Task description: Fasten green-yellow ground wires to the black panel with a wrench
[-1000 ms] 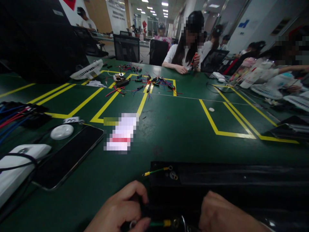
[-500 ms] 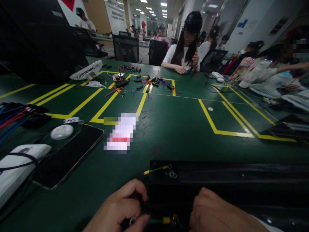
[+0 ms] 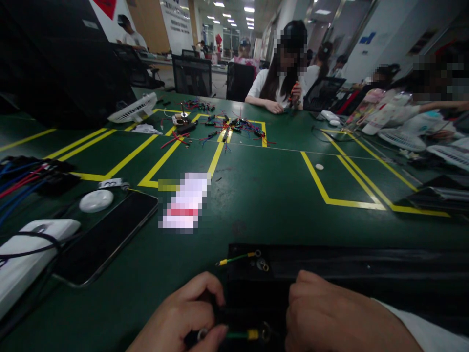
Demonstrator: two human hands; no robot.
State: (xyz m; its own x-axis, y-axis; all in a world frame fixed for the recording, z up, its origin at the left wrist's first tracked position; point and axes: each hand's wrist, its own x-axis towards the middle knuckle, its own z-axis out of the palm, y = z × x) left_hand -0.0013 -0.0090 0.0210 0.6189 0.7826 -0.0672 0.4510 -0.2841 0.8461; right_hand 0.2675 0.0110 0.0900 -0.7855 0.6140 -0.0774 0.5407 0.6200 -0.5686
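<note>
A short green wire [image 3: 238,335] with yellow sleeves and ring terminals runs along the bottom of the view. My left hand [image 3: 186,313] is closed on its left end, a ring showing by the thumb. A long black bar [image 3: 330,261] lies across the front of the table; a second green-and-yellow wire [image 3: 236,258] is attached near its left end by ring terminals. My right hand [image 3: 322,313] is curled over the black parts, right of the wire's far ring. Its fingertips face down and are hidden, as is anything they hold.
To the left lie a dark phone [image 3: 110,237], a white power bank [image 3: 36,244] with a black cable, and a round white case [image 3: 96,200]. A lit, blurred-out screen [image 3: 185,200] is ahead. Wired parts [image 3: 234,124] lie farther off. A person [image 3: 278,83] sits opposite.
My right hand has shifted slightly left and up, and more of the wrist and white sleeve shows. The left hand stays nearly still on the wire's end.
</note>
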